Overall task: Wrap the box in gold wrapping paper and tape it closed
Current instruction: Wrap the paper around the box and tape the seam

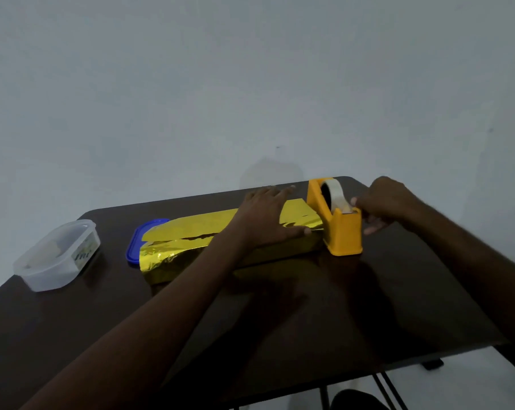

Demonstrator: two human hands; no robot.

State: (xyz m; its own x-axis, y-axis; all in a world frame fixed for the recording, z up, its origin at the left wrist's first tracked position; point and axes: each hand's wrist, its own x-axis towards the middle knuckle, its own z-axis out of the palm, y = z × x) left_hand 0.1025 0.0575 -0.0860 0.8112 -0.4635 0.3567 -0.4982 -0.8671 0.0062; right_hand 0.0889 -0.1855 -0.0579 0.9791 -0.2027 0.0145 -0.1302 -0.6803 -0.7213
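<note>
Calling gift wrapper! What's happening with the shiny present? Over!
Left hand pressing flat on gold-foil-wrapped box. Right hand pinching tape end at orange tape dispenser. Top flap untaped. Blue plastic lid under box's far end.

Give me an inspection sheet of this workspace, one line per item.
Surface: dark brown table, bare toward the near edge.
Job's things: gold-wrapped box, top flap loose; orange tape dispenser at its right end.
Clutter: clear plastic tub on the left; blue lid partly under the box.
Grippers: left hand presses flat on the paper; right hand pinches tape at the dispenser's cutter.
Cables: nothing seen.
Surroundings: plain pale wall.
</note>
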